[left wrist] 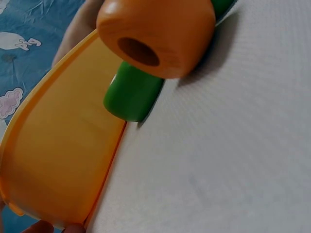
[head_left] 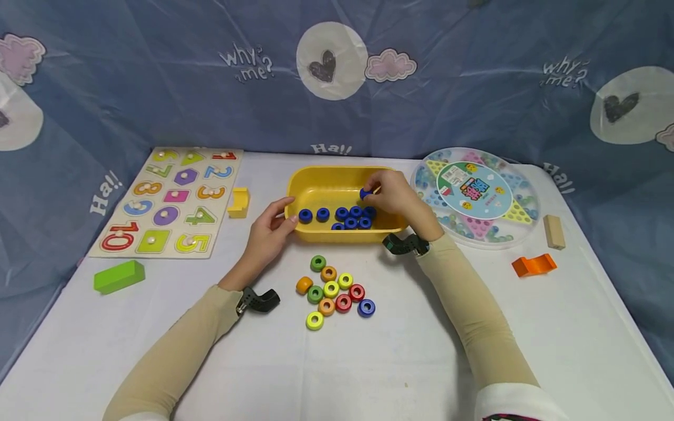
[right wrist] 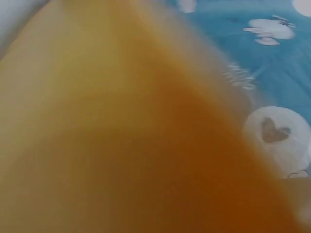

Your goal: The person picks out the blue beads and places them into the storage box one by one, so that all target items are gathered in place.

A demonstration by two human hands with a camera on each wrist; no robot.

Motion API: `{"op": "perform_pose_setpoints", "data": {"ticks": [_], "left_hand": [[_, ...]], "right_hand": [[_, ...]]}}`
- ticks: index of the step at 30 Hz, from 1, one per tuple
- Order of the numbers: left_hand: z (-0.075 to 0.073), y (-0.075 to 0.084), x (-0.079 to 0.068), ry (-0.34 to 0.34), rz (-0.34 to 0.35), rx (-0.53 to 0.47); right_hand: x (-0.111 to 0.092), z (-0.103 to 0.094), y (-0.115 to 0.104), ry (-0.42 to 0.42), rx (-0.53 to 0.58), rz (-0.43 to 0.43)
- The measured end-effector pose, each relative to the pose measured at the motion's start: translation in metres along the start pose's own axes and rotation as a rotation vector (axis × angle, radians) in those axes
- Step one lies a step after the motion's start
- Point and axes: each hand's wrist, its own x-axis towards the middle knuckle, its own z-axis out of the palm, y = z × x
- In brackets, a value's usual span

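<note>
A yellow plastic tray (head_left: 337, 236) stands at the table's far middle, with several blue beads (head_left: 350, 223) inside along its near side. My left hand (head_left: 268, 231) grips the tray's left end, thumb near the front corner. Over the tray's right part, my right hand (head_left: 391, 192) pinches one blue bead (head_left: 365, 193) between thumb and fingers, above the others. In the left wrist view the tray wall (left wrist: 63, 141) shows with fingertips (left wrist: 41, 227) at its end. The right wrist view is mostly blurred yellow tray wall (right wrist: 121, 121); the held bead does not show there.
Loose green, orange, yellow, red and blue beads (head_left: 331, 289) lie in front of the tray. A number puzzle board (head_left: 176, 213), yellow block (head_left: 239, 203) and green block (head_left: 119, 277) lie left. At right are a round game box (head_left: 474, 199), wooden block (head_left: 554, 231) and orange block (head_left: 534, 265).
</note>
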Motion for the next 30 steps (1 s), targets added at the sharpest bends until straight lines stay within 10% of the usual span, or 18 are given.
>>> {"op": "perform_pose_setpoints", "data": {"ticks": [30], "left_hand": [[0.000,-0.001,0.000,0.004,-0.004,0.003]], "right_hand": [[0.001,0.013,0.001,-0.089,-0.040,0.037]]}}
